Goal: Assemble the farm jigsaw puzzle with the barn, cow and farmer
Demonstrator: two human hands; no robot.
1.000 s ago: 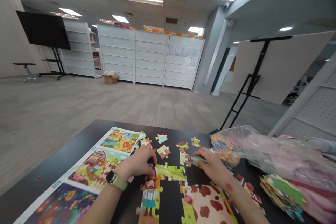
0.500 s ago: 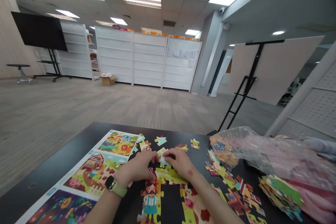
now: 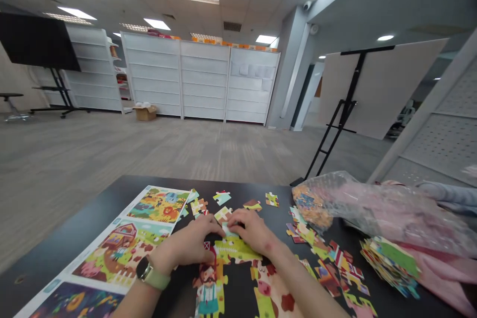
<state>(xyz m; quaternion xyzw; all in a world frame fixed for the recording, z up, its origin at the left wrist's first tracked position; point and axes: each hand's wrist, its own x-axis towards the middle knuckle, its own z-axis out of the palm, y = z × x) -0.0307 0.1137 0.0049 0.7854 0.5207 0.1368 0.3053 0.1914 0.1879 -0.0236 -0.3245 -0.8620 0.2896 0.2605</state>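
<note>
My left hand (image 3: 186,244) lies palm-down, fingers curved, at the puzzle (image 3: 236,251); my right hand (image 3: 253,231) bears on a pale piece (image 3: 228,229) beside it, grip indeterminate. Black bench (image 3: 231,186), white shelving (image 3: 179,79) beyond.

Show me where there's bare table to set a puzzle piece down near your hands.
Bare black table lies right of the right hand, bordered by scattered puzzle pieces and a plastic bag. A second gap sits between the farmer section and cow section. It's crowded around the scattered pieces and the stacked pieces.
</note>
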